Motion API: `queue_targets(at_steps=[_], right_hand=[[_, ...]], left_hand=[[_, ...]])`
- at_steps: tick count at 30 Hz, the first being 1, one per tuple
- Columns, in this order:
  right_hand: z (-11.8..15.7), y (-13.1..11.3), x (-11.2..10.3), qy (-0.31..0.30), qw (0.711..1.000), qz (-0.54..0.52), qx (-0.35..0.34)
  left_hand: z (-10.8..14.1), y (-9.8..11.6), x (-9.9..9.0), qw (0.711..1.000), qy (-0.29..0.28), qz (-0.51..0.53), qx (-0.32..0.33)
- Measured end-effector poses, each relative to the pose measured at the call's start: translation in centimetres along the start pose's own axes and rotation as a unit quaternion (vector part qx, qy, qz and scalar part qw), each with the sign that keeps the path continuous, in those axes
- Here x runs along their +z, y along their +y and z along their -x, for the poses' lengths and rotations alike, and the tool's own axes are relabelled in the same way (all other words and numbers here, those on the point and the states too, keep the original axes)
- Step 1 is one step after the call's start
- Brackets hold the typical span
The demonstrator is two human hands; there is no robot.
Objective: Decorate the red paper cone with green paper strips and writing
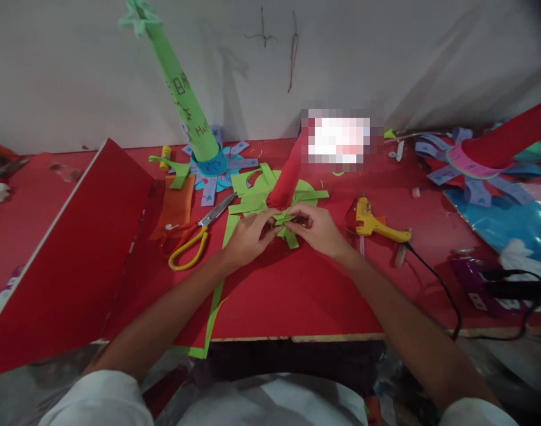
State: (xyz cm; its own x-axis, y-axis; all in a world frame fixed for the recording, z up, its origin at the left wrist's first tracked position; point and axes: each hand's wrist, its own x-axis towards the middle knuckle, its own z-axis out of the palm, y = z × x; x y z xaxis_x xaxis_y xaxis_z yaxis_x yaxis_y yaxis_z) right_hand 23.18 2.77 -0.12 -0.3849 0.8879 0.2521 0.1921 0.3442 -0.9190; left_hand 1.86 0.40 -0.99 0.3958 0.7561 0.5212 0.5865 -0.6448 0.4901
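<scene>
My left hand [252, 236] and my right hand [318, 229] meet at the middle of the red table, fingers pinched on a green paper strip [284, 220]. The strip lies at the foot of a red paper tube [290, 171], which leans to the right. Around the tube's foot spreads a green paper base [252, 184] with several strips sticking outward. Left of my left hand lie yellow-and-orange-handled scissors [203, 228], blades partly open. To the right of my right hand is a yellow glue gun [379, 223].
A red board [79, 248] stands tilted at the left. Behind it are a green paper tube [181, 94] on a blue base and a glue stick [165, 157]. At right are another red tube [518, 139], blue foil [496, 219] and a black cord [439, 281]. A blurred bright patch covers the back.
</scene>
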Motion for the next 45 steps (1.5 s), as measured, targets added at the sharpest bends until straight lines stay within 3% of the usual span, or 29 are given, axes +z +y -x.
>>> queue_targets(at_steps=[6, 13, 23, 35, 45], right_hand=[[0.0, -0.7, 0.0, -0.01, 1.0, 0.026, -0.008], [0.2, -0.6, -0.1, -0.041, 0.999, -0.006, 0.01], [0.0, -0.7, -0.4, -0.029, 0.998, -0.061, 0.019], [0.1, -1.3, -0.1, -0.007, 0.993, 0.101, -0.062], [0.5, -1.3, 0.4, -0.049, 0.992, 0.109, -0.026]], left_hand=[[0.2, -0.4, 0.2, 0.998, 0.013, -0.034, 0.046], [0.2, -0.2, 0.0, 0.999, 0.032, -0.02, 0.019], [-0.2, 0.1, -0.7, 0.998, 0.032, 0.053, -0.001], [0.0, -0.5, 0.1, 0.992, 0.034, 0.084, -0.084], [0.1, -0.2, 0.0, 0.994, 0.066, 0.071, -0.046]])
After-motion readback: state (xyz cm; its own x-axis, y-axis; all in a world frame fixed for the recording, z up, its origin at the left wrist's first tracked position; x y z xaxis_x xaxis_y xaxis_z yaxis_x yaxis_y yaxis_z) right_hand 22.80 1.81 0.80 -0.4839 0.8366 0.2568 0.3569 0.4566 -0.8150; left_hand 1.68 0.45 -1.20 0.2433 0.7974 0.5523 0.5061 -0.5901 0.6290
